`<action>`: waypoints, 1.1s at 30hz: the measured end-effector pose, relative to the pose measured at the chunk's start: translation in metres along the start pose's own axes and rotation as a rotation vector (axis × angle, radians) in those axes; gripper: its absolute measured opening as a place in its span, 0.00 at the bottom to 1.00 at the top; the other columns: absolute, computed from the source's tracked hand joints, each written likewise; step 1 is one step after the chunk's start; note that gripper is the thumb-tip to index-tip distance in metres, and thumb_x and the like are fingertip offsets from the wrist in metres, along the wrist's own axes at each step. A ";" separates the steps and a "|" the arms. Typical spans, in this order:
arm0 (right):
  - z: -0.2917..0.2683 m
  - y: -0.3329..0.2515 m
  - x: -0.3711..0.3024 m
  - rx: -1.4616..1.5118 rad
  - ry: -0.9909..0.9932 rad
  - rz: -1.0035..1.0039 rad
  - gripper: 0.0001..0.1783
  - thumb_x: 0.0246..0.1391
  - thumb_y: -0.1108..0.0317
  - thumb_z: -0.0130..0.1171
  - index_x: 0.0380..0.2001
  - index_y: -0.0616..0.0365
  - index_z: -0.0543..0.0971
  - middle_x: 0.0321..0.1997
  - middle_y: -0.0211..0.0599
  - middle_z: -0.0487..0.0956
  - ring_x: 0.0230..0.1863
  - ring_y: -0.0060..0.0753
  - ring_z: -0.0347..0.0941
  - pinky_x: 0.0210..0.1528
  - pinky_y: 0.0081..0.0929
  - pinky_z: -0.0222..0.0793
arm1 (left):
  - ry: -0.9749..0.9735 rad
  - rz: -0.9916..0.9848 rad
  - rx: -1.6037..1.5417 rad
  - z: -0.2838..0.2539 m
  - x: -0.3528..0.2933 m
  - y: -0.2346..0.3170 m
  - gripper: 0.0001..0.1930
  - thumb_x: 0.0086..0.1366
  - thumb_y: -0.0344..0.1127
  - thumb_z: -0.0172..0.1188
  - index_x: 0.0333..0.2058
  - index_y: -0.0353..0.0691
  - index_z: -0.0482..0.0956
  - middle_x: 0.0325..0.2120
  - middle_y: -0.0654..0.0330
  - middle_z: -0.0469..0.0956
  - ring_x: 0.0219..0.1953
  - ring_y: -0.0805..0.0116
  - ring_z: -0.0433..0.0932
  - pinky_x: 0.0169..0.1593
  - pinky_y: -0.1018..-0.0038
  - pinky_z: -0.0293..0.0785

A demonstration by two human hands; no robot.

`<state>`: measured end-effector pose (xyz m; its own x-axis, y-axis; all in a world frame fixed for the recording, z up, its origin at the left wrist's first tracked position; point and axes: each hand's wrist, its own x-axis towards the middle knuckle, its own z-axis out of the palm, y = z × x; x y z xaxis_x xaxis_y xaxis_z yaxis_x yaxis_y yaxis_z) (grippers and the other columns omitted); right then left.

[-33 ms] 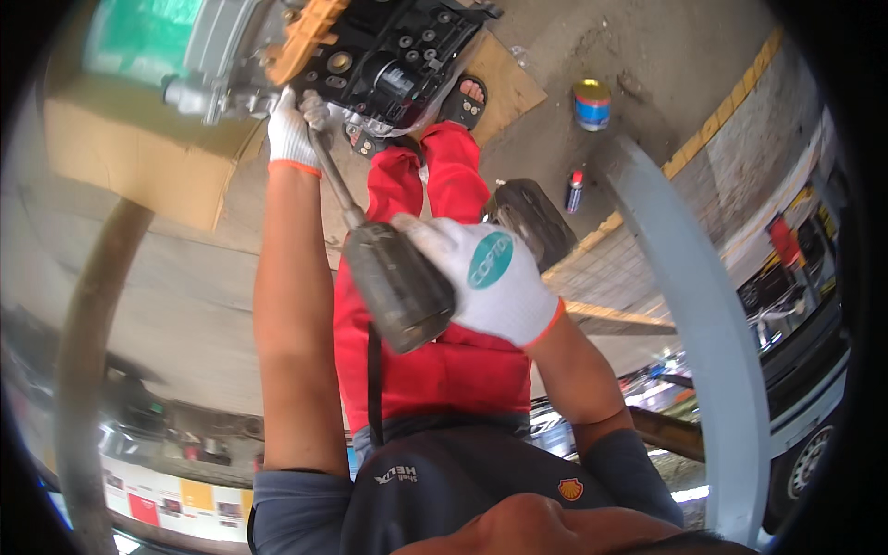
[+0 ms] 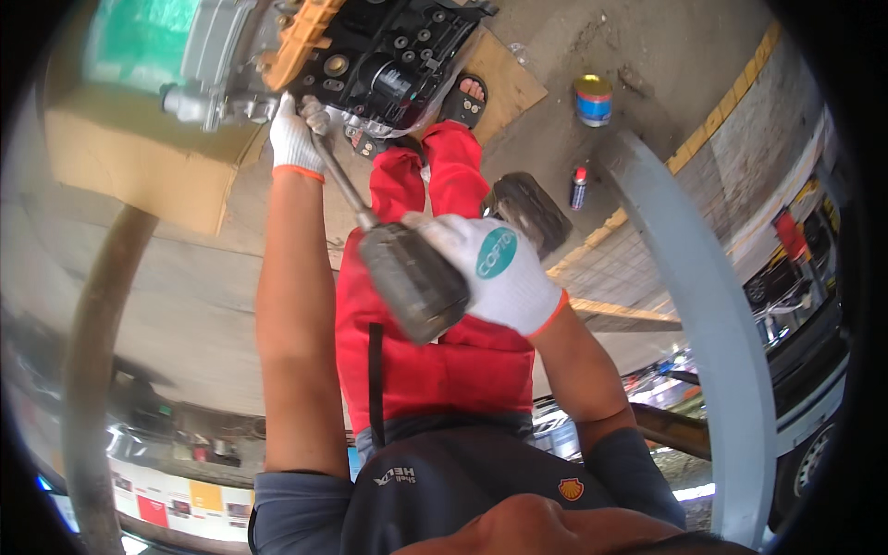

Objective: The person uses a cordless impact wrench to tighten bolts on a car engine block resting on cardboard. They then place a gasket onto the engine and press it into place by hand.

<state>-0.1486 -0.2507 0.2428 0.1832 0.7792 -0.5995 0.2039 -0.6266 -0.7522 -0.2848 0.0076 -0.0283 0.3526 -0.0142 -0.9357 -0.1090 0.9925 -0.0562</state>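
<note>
Your right hand [image 2: 504, 273], in a white glove, is closed around the dark power tool [image 2: 414, 285]; the tool is in front of your red trousers [image 2: 444, 379], and its long thin rod [image 2: 344, 180] points up and left to the engine [image 2: 407, 44]; your left hand [image 2: 298, 139] is at the rod's far end, but I cannot tell if its fingers are closed; a blue tin [image 2: 593, 109] and a small red-capped can [image 2: 578, 194] stand on the floor, well apart from your hands.

Engine [image 2: 396, 57] ahead, grey post [image 2: 692, 268] rightward
</note>
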 end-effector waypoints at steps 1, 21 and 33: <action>0.013 0.028 -0.008 -0.043 0.046 -0.014 0.39 0.50 0.60 0.71 0.66 0.55 0.73 0.48 0.45 0.83 0.44 0.53 0.81 0.46 0.46 0.77 | 0.098 0.075 0.088 -0.002 0.005 -0.004 0.27 0.80 0.61 0.42 0.33 0.44 0.71 0.18 0.71 0.59 0.15 0.76 0.62 0.17 0.76 0.64; 0.064 0.078 -0.031 0.326 0.344 0.046 0.37 0.54 0.57 0.68 0.65 0.59 0.73 0.51 0.44 0.82 0.45 0.48 0.83 0.49 0.40 0.79 | 0.088 0.104 0.329 0.076 0.005 -0.030 0.25 0.81 0.58 0.43 0.35 0.43 0.72 0.19 0.69 0.63 0.17 0.75 0.62 0.19 0.77 0.63; 0.003 0.026 -0.007 -0.147 0.198 0.054 0.34 0.54 0.62 0.65 0.66 0.47 0.73 0.48 0.35 0.80 0.41 0.41 0.81 0.44 0.41 0.76 | -0.236 0.001 -0.290 0.079 -0.001 -0.031 0.20 0.82 0.48 0.46 0.41 0.34 0.71 0.22 0.68 0.63 0.21 0.76 0.68 0.25 0.79 0.71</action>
<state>-0.1469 -0.2728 0.2264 0.3791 0.7356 -0.5613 0.3235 -0.6737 -0.6644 -0.2086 -0.0132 0.0020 0.5528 0.0490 -0.8319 -0.3566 0.9161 -0.1830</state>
